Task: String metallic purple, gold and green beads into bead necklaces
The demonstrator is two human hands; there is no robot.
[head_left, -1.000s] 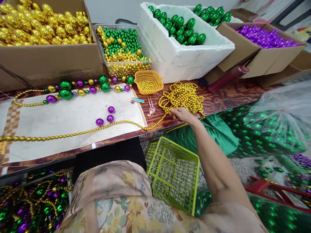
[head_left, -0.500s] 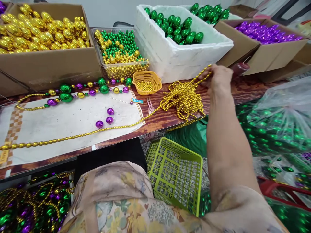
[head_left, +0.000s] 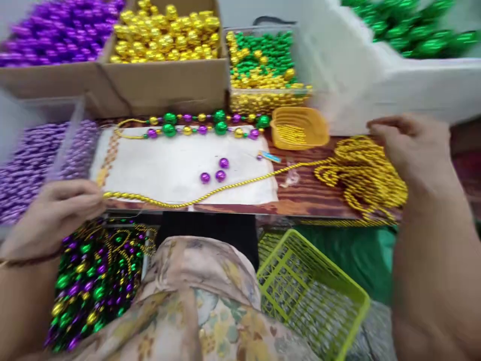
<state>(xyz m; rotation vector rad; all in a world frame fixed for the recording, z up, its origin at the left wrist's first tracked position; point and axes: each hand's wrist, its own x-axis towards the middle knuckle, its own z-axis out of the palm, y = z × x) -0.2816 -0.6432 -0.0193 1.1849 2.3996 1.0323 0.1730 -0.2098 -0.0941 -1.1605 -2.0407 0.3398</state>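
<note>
My left hand (head_left: 62,213), at the table's left front edge, pinches the end of a gold bead string (head_left: 221,189). The string crosses the white cloth (head_left: 161,163) and joins a tangled pile of gold beads (head_left: 368,175) on the right. Over the far right side of that pile is my right hand (head_left: 421,145), blurred, thumb and fingers pressed together; whatever they hold, if anything, does not show. Three loose purple beads (head_left: 220,176) lie on the cloth. Along its back edge runs a strung necklace of green, purple and gold beads (head_left: 221,128).
A yellow basket (head_left: 323,128) with small gold beads stands behind the pile. Boxes of purple beads (head_left: 63,35) and gold beads (head_left: 165,37), a clear tub (head_left: 268,93) and a white foam box (head_left: 349,85) line the back. Below are a lime crate (head_left: 361,301) and finished necklaces (head_left: 90,291).
The view has swung left, bringing my left hand on the string's end into sight. My right hand's raised gold strands no longer show; the pile now lies beneath it.
</note>
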